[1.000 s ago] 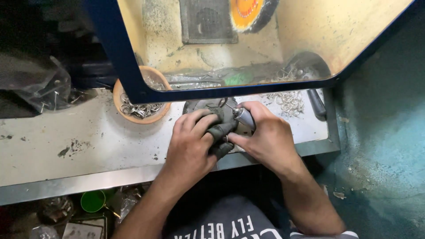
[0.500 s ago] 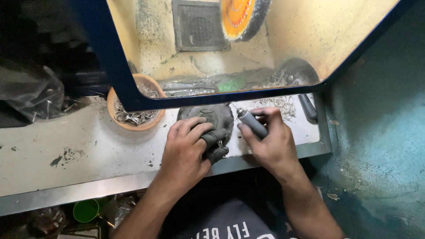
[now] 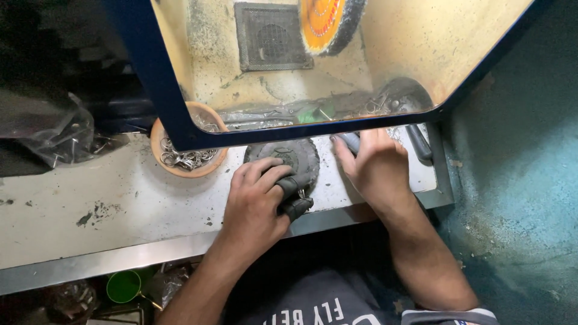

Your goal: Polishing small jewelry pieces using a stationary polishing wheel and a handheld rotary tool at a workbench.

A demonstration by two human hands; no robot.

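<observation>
Down at the bench, the person's left hand [image 3: 256,201] lies over the near edge of a dark grey, round, ridged disc [image 3: 288,157] that sits flat on the grimy white worktop [image 3: 108,198], just in front of the blue frame [image 3: 180,129] of a clear guard screen. Its fingers are curled and close together, and the thumb and forefinger wear black finger sleeves [image 3: 294,195], which press down at the disc's front rim. The right hand [image 3: 376,168] rests just beside the disc, to its right, fingers bunched and folded over a small grey cylindrical tool [image 3: 349,142]; only the tool's end shows past the fingertips, so I cannot tell how tight the grip is. To the left of the disc, near but apart from it, stands a round terracotta-coloured bowl [image 3: 174,165] filled with small silvery metal rings. Behind the screen hangs an orange and yellow buffing wheel [image 3: 325,24], next to a dark square vent grille [image 3: 271,36]. A crumpled clear plastic bag [image 3: 51,135] lies at the far left of the worktop.
</observation>
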